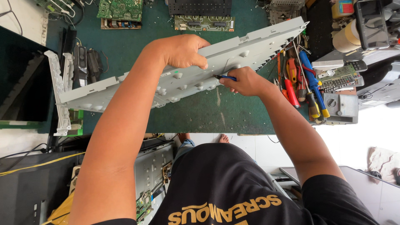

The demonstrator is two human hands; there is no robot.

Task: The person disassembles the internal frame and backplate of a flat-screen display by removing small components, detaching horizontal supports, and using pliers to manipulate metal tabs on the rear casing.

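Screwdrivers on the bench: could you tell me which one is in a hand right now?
The blue-handled one in the right hand, tip against the grey panel; the others lie loose.

hidden: screwdriver shaft, inside right hand — only blue tip shows | panel top rim under left hand | cut off: circuit boards at desk far edge — parts too small to tell

The person wears a black short-sleeved cotton T-shirt. It has curved yellow letters printed on the chest. Both forearms are bare.
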